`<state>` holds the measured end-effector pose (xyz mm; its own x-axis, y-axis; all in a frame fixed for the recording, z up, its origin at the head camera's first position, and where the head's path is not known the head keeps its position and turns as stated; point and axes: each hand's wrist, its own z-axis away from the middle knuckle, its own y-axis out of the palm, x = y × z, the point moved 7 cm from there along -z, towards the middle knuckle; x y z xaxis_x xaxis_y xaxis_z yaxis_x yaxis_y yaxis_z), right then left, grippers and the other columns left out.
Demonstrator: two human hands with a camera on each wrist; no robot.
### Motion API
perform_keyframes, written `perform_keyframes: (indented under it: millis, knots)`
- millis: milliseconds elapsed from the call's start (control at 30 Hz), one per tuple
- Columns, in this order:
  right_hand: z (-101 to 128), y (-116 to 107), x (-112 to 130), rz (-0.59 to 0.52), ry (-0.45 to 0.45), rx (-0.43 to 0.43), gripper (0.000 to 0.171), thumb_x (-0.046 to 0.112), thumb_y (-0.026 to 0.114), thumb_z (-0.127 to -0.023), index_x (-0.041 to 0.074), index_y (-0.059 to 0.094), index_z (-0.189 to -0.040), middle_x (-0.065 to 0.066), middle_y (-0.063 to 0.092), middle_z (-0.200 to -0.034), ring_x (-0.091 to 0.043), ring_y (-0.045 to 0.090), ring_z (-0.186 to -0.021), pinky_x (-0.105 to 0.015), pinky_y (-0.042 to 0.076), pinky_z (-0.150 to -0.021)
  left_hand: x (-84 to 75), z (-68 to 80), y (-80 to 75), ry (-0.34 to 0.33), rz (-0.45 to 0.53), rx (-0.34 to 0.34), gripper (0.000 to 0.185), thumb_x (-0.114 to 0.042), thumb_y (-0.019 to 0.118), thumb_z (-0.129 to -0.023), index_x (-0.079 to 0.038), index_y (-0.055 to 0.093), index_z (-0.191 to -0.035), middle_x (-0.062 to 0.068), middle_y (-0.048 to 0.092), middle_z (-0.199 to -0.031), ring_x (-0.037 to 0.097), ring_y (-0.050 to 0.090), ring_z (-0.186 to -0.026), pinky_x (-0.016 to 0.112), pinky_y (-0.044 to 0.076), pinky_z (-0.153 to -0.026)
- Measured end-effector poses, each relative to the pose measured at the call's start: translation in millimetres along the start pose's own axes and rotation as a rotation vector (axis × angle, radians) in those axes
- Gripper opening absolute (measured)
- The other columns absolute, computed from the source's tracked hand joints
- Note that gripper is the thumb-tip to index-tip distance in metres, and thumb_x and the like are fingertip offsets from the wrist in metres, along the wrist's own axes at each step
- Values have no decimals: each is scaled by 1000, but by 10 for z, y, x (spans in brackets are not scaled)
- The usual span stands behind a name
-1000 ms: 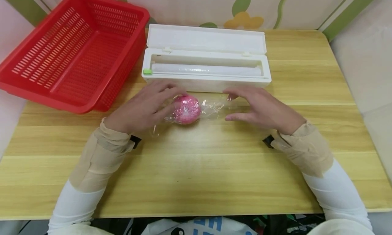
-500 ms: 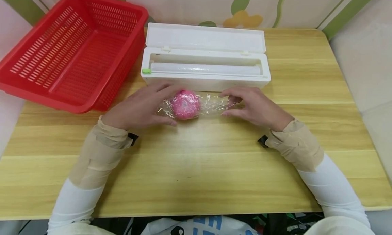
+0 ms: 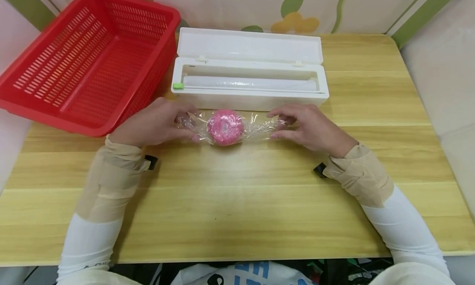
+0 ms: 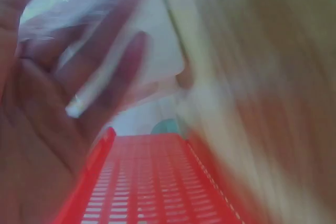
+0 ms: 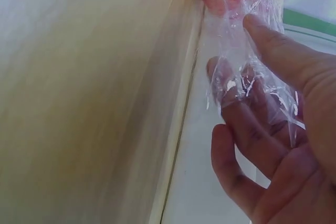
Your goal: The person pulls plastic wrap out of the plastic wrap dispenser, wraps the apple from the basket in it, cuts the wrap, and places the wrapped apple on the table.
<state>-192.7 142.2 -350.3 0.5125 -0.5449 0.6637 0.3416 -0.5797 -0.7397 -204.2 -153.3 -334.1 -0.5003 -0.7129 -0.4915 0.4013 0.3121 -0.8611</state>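
A: Your fingers first. The left hand [image 3: 150, 126] has thumb and fingertips pinched on the left tail of the cling film [image 3: 259, 126]; the right hand [image 3: 309, 128] pinches the right tail the same way, as the right wrist view shows with film bunched between thumb and forefinger [image 5: 273, 45]. The pink ball [image 3: 224, 127] sits midway between your two sets of fingertips, already under the film, resting on the table.

B: How do you carry this step through well?

A: My judgement: keep both pinches level and pull outward evenly, so the film stays taut over the ball and does not tear or slip off one side. Hold close to the ball; loose tails crumple.

B: And around you?

A: Largest first: the wooden table [image 3: 237, 202], pale and striped, lies under and on the near side of your fingers. Beyond your left fingers, the red slatted basket [image 3: 89, 62]. Just beyond both sets of fingertips, the white film dispenser [image 3: 249, 93], lid open, roll [image 3: 248, 83] showing, a small green slider [image 3: 178, 86] at its left end. Behind all that, a wall with leaf patterns.
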Motion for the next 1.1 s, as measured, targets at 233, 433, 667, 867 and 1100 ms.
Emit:
perform_keyframes:
  millis: [233,433,667,867,1100]
  knots:
    - [-13,-20,10,17,-16,-28,40,13,90,-84,5,75,-121,-2,79,-103,-7,71,-86,-24,62,-81,-15,-32,31,38,11,-10,34,-33,93,-81,-17,81,-109,-8,75,-83,10,59,-69,25,54,-65]
    - [-12,-54,-23,45,-11,-29,38,13,90,-83,6,75,-118,-1,78,-101,-7,70,-84,-21,60,-77,57,16,72,11,49,56,42,-32,93,-80,-17,80,-117,-7,74,-83,11,58,-68,23,51,-61]
    - [19,-96,-95,61,52,39,41,20,91,-84,11,75,-121,2,77,-101,-9,71,-89,-26,61,-82,-17,-10,44,66,20,27,29,-27,91,-84,-16,83,-110,-9,75,-78,8,56,-63,21,49,-58]
    - [67,-142,-162,10,153,103,33,22,90,-86,16,75,-116,4,78,-102,-10,73,-92,-27,61,-80,-51,25,6,57,16,24,35,-28,87,-88,-16,81,-120,-7,75,-78,9,56,-59,22,49,-56]
    - [43,-112,-187,-61,183,99,20,15,86,-89,12,78,-106,-1,81,-93,-7,77,-82,-19,60,-70,-53,22,-2,107,59,5,24,-16,85,-90,-13,83,-114,-5,79,-86,10,60,-63,20,51,-58]
